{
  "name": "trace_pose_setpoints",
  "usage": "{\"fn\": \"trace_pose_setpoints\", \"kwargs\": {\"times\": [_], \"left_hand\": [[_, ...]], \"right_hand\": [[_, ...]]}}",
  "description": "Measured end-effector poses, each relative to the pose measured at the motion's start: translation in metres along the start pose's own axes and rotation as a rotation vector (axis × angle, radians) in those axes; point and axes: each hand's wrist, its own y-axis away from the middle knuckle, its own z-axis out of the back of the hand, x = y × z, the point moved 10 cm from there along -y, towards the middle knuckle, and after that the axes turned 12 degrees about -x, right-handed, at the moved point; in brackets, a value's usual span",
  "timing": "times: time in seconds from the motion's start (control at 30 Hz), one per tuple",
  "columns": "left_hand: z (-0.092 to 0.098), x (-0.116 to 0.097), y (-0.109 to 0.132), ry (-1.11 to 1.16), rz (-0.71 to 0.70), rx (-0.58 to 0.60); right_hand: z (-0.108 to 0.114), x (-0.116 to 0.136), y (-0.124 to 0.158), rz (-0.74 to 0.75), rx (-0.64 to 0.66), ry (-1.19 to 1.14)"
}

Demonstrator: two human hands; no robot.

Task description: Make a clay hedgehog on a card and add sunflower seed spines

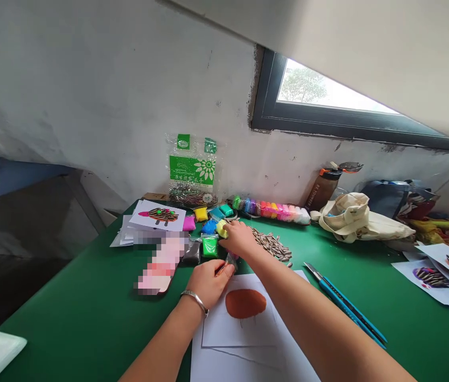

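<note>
My right hand [240,237] reaches over the green table [89,297], its fingertips pressing a yellow lump of modelling clay [221,228]. My left hand [208,284], with a silver bangle [195,300] on its wrist, pinches a small clear plastic packet [228,263] close to the right hand. Below both hands, a rounded orange-brown clay shape [245,303] lies on a white paper sheet [237,331]. Several clay packs in blue, green and yellow [210,246] sit around the hands. A loose pile of striped sunflower seeds [272,245] lies just right of my right hand.
A row of rainbow clay tubes [268,210] and a seed bag [192,164] stand by the wall. A blurred phone [161,265] and a picture card [157,215] lie left. Blue-handled tools [346,313], a cloth bag [362,217] and seed-decorated cards [443,270] lie right.
</note>
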Motion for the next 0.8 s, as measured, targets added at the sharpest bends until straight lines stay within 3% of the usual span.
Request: {"fn": "trace_pose_setpoints", "kwargs": {"times": [0.43, 0.67, 0.8], "left_hand": [[0.006, 0.018, -0.006, 0.093, 0.095, -0.101], [0.018, 0.021, -0.011, 0.122, 0.114, -0.175], [0.018, 0.020, -0.012, 0.098, 0.077, -0.205]], "right_hand": [[-0.009, 0.007, -0.005, 0.113, 0.061, 0.126], [0.029, -0.035, 0.004, 0.006, -0.077, 0.105], [0.041, -0.043, 0.018, -0.029, -0.160, 0.033]]}}
